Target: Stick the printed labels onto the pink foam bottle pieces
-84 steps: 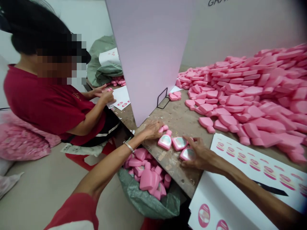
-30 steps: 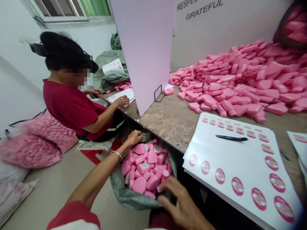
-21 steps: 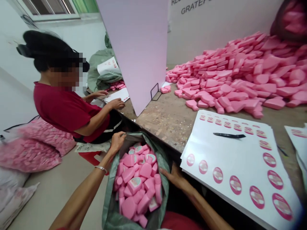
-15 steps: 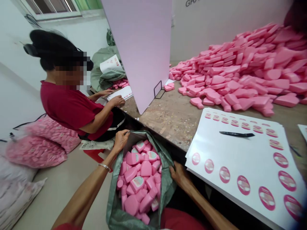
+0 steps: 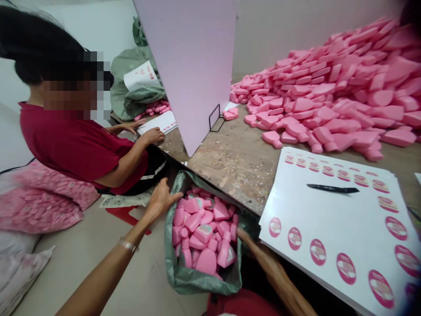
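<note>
No text is readable; print on the oval stickers (image 5: 346, 268) and bottle labels (image 5: 206, 228) is too blurred

L hand (image 5: 162, 199) open at green sack (image 5: 200, 283) of pink bottles (image 5: 206, 261), R hand (image 5: 246, 238) prob. on opp. rim.

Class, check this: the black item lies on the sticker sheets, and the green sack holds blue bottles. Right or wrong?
Wrong: the head view shows pink bottles, not blue, in the green sack; the black item does lie on the sticker sheets.
</note>
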`<action>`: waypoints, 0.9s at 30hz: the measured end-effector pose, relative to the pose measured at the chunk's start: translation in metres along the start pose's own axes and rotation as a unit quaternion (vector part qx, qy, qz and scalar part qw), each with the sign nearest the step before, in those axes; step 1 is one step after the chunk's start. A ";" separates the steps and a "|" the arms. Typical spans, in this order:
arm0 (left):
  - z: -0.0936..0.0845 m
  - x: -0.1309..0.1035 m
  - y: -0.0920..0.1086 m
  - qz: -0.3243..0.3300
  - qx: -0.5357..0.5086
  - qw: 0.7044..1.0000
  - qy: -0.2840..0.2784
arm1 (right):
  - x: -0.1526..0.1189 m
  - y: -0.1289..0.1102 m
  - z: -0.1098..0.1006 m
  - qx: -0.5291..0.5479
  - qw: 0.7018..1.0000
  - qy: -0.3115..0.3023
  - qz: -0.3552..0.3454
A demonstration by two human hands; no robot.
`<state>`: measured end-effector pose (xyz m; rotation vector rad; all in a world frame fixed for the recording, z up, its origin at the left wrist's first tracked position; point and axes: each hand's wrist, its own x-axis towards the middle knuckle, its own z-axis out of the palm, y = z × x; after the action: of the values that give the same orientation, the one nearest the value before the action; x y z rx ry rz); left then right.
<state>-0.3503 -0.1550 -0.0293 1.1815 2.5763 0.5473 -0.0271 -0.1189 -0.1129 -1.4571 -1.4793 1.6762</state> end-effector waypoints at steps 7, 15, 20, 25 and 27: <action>0.010 -0.028 -0.052 -0.094 -0.010 0.994 -0.055 | 0.031 -0.014 0.057 0.046 0.995 -0.020 0.086; -0.026 -0.013 -0.054 -0.068 -0.065 0.992 0.080 | 0.003 -0.036 0.025 0.087 0.994 -0.005 0.062; -0.019 -0.047 -0.068 -0.049 -0.062 0.988 0.133 | -0.005 -0.012 0.027 -0.012 0.994 -0.039 -0.101; -0.028 -0.043 -0.073 -0.055 -0.031 0.989 0.131 | -0.008 -0.025 0.048 -0.049 0.986 -0.068 -0.146; -0.042 -0.040 -0.076 -0.058 -0.012 0.988 0.141 | -0.015 -0.038 0.044 -0.042 0.983 -0.077 -0.161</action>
<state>-0.3919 -0.2413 -0.0218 0.9995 2.8422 0.7663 -0.0727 -0.1384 -0.0786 -1.0752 -1.7804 1.5681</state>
